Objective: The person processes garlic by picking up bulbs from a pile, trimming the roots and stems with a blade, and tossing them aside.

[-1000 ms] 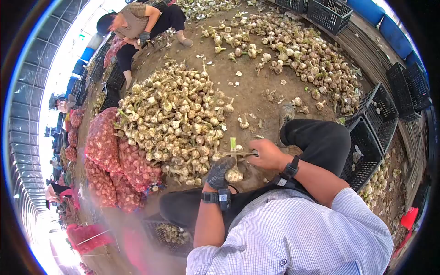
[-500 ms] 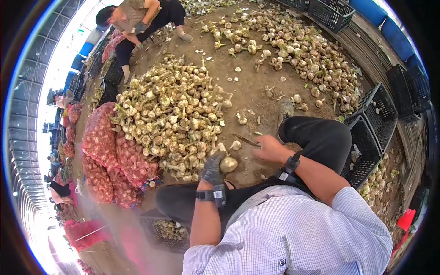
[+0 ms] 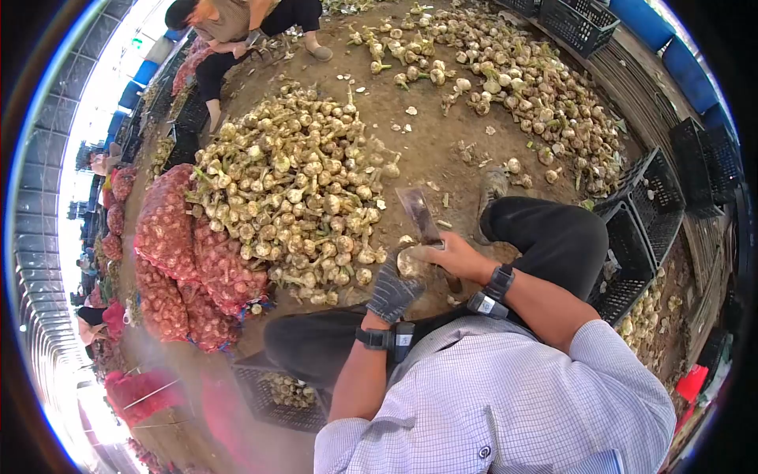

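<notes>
My left hand (image 3: 395,291), in a dark grey glove, is closed around a pale garlic bulb (image 3: 411,262) in front of my lap. Bare and close beside it, my right hand (image 3: 458,257) grips the handle of a broad-bladed knife (image 3: 417,212). The blade points up and away, and the right thumb lies against the bulb. A large heap of garlic (image 3: 292,186) lies on the ground just beyond my left hand.
Red mesh sacks of garlic (image 3: 170,237) stand at the left. More garlic (image 3: 537,95) is spread at the upper right. Black crates (image 3: 632,245) sit right of my knee, another crate (image 3: 260,395) at lower left. A co-worker (image 3: 229,31) crouches at the upper left.
My hands have come together at the bulb. The knife has swung up so its broad blade shows. My left hand has moved right with the bulb. The co-worker's hands have shifted.
</notes>
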`<state>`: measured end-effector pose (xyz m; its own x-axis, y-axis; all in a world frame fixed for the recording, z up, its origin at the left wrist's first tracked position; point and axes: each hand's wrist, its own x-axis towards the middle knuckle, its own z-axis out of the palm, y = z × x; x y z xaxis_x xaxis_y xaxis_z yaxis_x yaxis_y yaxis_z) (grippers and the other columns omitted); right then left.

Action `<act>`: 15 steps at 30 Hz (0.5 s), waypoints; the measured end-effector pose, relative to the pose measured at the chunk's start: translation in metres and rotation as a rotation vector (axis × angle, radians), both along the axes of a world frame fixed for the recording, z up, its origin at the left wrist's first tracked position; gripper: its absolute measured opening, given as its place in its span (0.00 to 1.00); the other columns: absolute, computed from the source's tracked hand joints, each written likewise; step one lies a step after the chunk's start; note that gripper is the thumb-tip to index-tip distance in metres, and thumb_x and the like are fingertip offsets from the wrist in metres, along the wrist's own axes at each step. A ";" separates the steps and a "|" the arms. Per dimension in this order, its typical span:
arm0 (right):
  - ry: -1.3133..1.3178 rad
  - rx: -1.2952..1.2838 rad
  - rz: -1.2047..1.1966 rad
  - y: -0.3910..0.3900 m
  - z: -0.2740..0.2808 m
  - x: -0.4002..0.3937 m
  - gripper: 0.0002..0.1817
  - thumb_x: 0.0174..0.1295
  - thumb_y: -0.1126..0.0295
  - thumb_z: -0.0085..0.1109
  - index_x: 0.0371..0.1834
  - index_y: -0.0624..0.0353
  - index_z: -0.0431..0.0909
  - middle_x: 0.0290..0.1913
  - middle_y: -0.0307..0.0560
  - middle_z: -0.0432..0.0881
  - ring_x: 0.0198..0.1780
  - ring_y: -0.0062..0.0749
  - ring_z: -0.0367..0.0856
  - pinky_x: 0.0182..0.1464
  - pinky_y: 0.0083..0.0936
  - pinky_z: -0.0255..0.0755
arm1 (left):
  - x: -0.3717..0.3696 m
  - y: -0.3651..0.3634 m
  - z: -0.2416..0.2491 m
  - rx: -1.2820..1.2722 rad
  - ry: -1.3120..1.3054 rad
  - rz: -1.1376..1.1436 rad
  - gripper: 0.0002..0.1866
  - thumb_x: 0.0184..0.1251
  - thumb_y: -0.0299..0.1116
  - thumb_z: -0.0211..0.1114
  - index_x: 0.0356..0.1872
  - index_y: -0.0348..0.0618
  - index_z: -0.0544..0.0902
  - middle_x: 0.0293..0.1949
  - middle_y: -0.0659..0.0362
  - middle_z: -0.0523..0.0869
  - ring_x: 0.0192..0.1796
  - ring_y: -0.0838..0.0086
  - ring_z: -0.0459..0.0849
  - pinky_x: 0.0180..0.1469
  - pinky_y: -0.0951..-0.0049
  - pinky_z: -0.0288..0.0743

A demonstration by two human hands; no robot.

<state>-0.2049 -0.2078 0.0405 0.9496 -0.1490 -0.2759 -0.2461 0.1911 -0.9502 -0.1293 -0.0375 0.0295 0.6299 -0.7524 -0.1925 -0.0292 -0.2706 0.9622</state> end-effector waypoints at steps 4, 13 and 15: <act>-0.039 -0.285 0.084 -0.009 0.011 -0.005 0.18 0.60 0.57 0.61 0.41 0.63 0.80 0.36 0.54 0.83 0.36 0.38 0.79 0.39 0.34 0.72 | 0.001 -0.003 0.016 0.008 0.033 0.066 0.26 0.55 0.29 0.69 0.56 0.36 0.74 0.48 0.53 0.83 0.51 0.68 0.81 0.54 0.68 0.75; -0.182 -0.933 0.242 -0.004 0.018 -0.014 0.16 0.46 0.63 0.68 0.34 0.59 0.76 0.35 0.55 0.79 0.41 0.57 0.78 0.42 0.46 0.72 | 0.007 0.014 -0.017 0.013 0.109 0.076 0.24 0.54 0.29 0.71 0.52 0.37 0.76 0.48 0.56 0.84 0.46 0.70 0.84 0.50 0.69 0.79; -0.147 -0.970 0.264 -0.003 0.020 -0.012 0.16 0.46 0.63 0.68 0.34 0.59 0.76 0.36 0.55 0.79 0.42 0.57 0.78 0.43 0.46 0.72 | 0.004 0.014 -0.021 -0.124 0.206 0.141 0.24 0.53 0.30 0.72 0.53 0.37 0.76 0.48 0.56 0.84 0.46 0.70 0.84 0.50 0.70 0.79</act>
